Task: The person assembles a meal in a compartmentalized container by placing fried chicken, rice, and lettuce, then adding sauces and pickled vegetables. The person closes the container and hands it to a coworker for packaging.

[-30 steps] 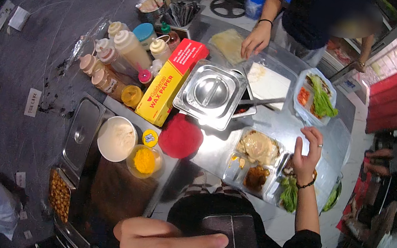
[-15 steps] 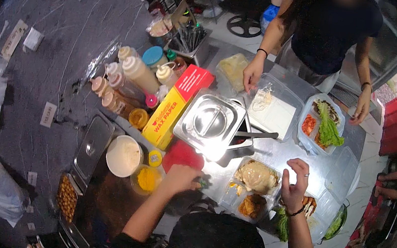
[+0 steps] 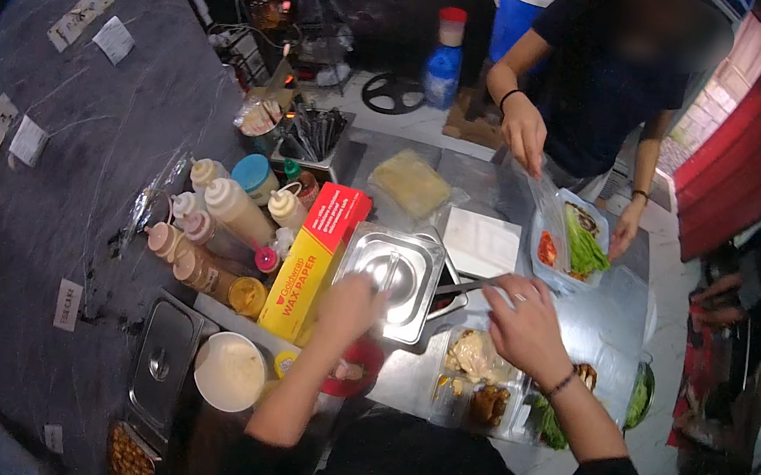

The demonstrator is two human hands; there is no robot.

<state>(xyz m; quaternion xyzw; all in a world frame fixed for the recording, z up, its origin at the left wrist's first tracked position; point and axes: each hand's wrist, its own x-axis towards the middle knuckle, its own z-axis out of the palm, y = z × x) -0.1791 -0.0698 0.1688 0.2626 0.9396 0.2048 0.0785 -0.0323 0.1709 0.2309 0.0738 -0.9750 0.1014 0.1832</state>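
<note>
By the left hand (image 3: 350, 310), a shiny, round-cornered rectangular metal lid (image 3: 415, 282)

Wax-paper box (image 3: 311, 267): facing you, red lettering on its yellow part, finer white lines on its red end.
Middle paper label (image 3: 68, 305): on the dark marbled surface (image 3: 26, 229) at your left, dark capitals.
Upper paper strip (image 3: 82, 16): dark marks, too blurred for you to read.
Lowest label (image 3: 53, 439): marks too small.
</note>
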